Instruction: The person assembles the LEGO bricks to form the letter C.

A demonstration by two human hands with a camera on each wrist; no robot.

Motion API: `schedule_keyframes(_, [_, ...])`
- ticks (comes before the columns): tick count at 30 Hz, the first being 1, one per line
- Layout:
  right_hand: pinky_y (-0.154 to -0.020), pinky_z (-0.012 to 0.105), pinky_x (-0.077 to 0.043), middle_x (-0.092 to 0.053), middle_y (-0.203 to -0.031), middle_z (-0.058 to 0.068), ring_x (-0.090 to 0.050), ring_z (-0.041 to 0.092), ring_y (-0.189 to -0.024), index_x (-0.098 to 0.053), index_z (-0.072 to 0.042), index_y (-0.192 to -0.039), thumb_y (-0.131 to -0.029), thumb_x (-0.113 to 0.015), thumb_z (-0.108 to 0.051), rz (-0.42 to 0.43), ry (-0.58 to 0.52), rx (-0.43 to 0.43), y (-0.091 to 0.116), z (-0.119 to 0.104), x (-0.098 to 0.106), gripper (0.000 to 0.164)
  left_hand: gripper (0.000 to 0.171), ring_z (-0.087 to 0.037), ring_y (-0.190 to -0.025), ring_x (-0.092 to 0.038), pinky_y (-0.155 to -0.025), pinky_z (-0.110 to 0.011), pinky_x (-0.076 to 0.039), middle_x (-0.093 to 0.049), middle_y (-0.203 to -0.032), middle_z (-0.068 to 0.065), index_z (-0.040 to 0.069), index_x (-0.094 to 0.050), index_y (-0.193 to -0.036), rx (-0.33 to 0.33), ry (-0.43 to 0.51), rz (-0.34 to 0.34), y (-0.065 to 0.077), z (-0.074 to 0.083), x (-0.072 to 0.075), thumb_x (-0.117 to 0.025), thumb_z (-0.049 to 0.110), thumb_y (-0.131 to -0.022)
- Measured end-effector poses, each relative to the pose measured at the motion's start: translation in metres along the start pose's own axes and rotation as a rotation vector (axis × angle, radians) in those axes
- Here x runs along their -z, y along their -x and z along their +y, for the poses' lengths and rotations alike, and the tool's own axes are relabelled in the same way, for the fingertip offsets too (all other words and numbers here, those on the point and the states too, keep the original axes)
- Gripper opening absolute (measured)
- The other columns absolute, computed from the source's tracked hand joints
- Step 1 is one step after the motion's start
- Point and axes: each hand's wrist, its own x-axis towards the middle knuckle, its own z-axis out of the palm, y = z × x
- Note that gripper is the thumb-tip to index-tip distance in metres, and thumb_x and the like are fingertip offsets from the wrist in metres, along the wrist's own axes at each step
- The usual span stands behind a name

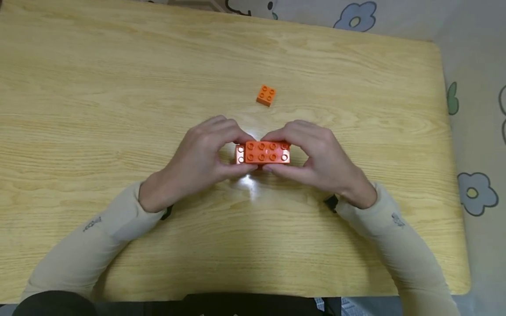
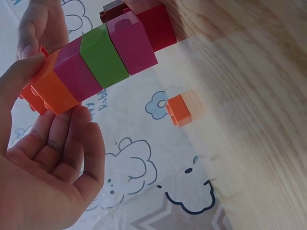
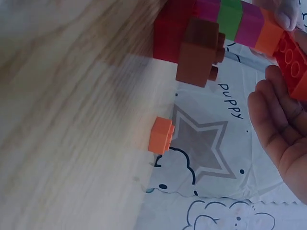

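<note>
A tower of toy building bricks stands upright on the table between both hands. From the bottom it has a dark red brick (image 2: 159,28), a pink brick (image 2: 135,45), a green brick (image 2: 104,56), another pink brick (image 2: 76,69) and an orange brick (image 2: 57,88). On top lies a long red brick (image 1: 267,152), jutting out to the right with its hollow underside showing in the right wrist view. My left hand (image 1: 199,151) holds the top bricks at their left part, thumb in front and fingers behind. With thumb and fingers, my right hand (image 1: 316,151) pinches the long red brick.
Low beside the tower, a brown brick (image 3: 195,52) sits at the dark red one. A small orange brick (image 1: 266,95) lies farther back on the wooden table (image 1: 118,79). A patterned wall (image 1: 478,131) borders the table's right side and back.
</note>
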Motion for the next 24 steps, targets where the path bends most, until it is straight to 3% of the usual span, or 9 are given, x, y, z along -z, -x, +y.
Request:
schedule_keyframes(4, [-0.083, 0.032, -0.053, -0.076, -0.099, 0.006, -0.066, 0.016, -0.088, -0.078, -0.001, -0.113, -0.092, -0.087, -0.022, 0.016, -0.005, 0.009, -0.0014, 0.0013, -0.0024, 0.031, 0.033, -0.022, -0.095, -0.066, -0.085, -0.040, -0.054, -0.077, -0.099, -0.005, 0.001, -0.079, -0.104, 0.000, 0.012, -0.003, -0.0007, 0.0010, 0.0011, -0.099, 0.014, -0.080])
schedule_keyframes(9, [-0.080, 0.034, -0.051, -0.074, -0.093, 0.004, -0.064, 0.016, -0.086, -0.079, 0.000, -0.113, -0.101, -0.076, -0.038, 0.014, 0.003, 0.026, -0.0029, 0.0025, -0.0032, 0.041, 0.040, -0.022, -0.097, -0.066, -0.087, -0.040, -0.054, -0.077, -0.102, -0.007, -0.001, -0.080, -0.109, 0.019, 0.025, -0.029, 0.0005, 0.0013, 0.0038, -0.101, 0.015, -0.079])
schedule_keyframes(15, [-0.079, 0.035, -0.050, -0.070, -0.089, 0.005, -0.061, 0.018, -0.084, -0.079, 0.002, -0.115, -0.104, -0.072, -0.043, 0.014, 0.019, 0.033, -0.0022, 0.0048, -0.0043, 0.046, 0.046, -0.022, -0.102, -0.068, -0.091, -0.041, -0.055, -0.079, -0.106, -0.007, -0.001, -0.080, -0.112, 0.034, 0.052, -0.028, -0.0012, 0.0005, 0.0043, -0.101, 0.021, -0.078])
schedule_keyframes(24, [-0.077, 0.034, -0.047, -0.066, -0.086, 0.005, -0.058, 0.019, -0.082, -0.080, 0.002, -0.112, -0.107, -0.065, -0.053, 0.015, 0.031, 0.048, -0.0039, 0.0056, -0.0049, 0.058, 0.032, -0.025, -0.093, -0.075, -0.088, -0.046, -0.060, -0.081, -0.099, -0.008, 0.001, -0.080, -0.102, -0.067, -0.019, 0.035, -0.0033, 0.0007, 0.0015, -0.099, 0.017, -0.081])
